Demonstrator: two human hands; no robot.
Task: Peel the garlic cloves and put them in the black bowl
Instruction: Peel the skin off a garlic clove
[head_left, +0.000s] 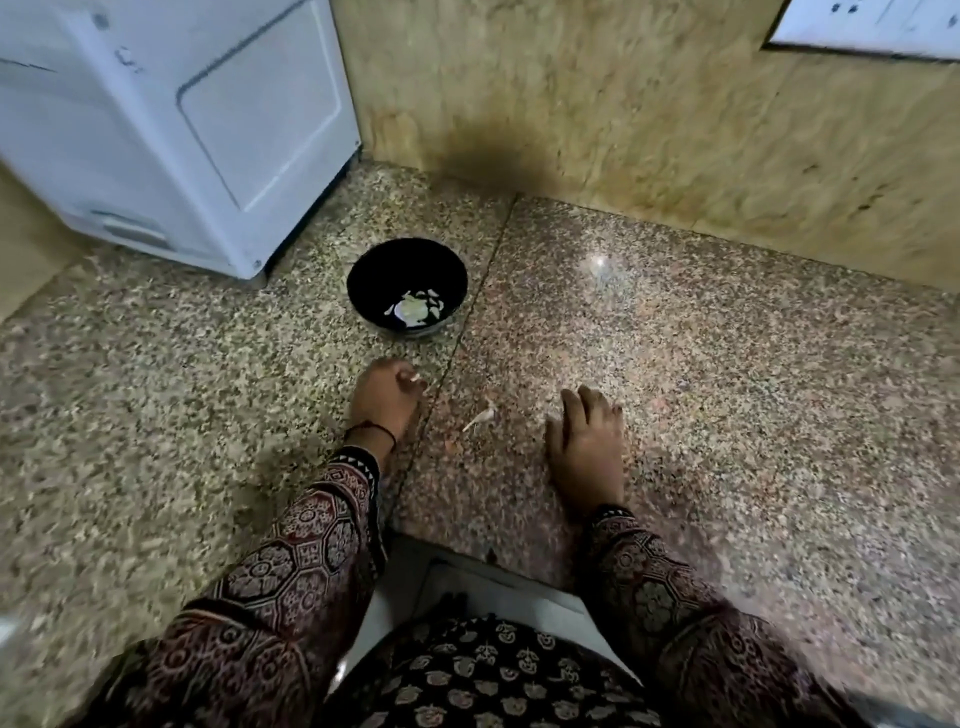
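Note:
The black bowl (407, 287) stands on the speckled stone counter and holds pale garlic pieces (413, 310) at its bottom. Just in front of it, my left hand (384, 400) has curled fingers that pinch a small white bit of garlic. A loose garlic clove or peel (482, 417) lies on the counter between my hands. My right hand (587, 447) rests flat on the counter to the right, fingers straight, holding nothing.
A white appliance (171, 119) stands at the back left, close to the bowl. A tan stone wall (649, 119) runs behind the counter. The counter's front edge (493, 558) is near my body.

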